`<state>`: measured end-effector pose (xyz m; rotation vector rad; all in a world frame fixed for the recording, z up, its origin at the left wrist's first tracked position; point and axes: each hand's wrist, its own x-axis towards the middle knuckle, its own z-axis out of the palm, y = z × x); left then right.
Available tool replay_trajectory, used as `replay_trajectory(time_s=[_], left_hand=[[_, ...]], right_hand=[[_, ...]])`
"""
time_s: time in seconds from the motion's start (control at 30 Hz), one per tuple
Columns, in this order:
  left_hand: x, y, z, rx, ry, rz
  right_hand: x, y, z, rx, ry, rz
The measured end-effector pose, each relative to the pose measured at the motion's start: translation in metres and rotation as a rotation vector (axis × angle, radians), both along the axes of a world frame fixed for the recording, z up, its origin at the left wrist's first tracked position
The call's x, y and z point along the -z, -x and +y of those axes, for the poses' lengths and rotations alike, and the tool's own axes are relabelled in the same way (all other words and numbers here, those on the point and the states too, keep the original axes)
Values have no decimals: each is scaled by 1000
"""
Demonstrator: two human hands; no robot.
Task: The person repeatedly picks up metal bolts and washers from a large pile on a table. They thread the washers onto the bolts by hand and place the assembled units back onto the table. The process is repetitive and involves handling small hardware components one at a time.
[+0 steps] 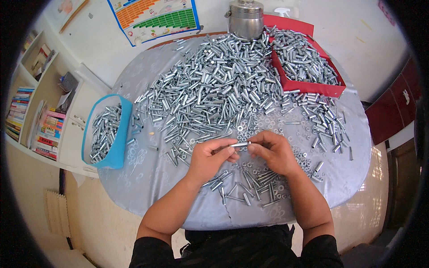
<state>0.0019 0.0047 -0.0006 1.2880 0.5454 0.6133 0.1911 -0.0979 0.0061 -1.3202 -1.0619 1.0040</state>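
Over the near middle of the table, my left hand [212, 154] and my right hand [273, 152] are closed on the two ends of one silvery expansion bolt [240, 144]. It lies about level between my fingertips, and its ends are partly hidden by them. Loose washers and nuts [263, 123] are scattered just beyond my hands. Between my forearms lies a small group of long bolts and metal sleeves [254, 183]. A large heap of sleeves and bolts [214, 85] covers the table's far middle.
At the left edge stands a blue basket [117, 147] of metal sleeves. A red box [313, 88] full of similar parts sits at the far right, beside a steel canister [246, 22]. The grey tablecloth [129, 192] has a curved edge. Shelves of books [47, 134] stand on the left.
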Motion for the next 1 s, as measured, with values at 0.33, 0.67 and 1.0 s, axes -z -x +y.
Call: replay_trajectory(time_s=[0.33, 0.67, 1.0], left_hand=[[-2, 2, 1, -118, -18, -51], [-4, 3, 8, -304, 25, -64], [0, 5, 10, -340, 18, -67]], right_hand=[[-19, -19, -5, -173, 264, -5], [-26, -37, 12, 396, -504, 469], [-5, -40, 5, 421, -228, 237]])
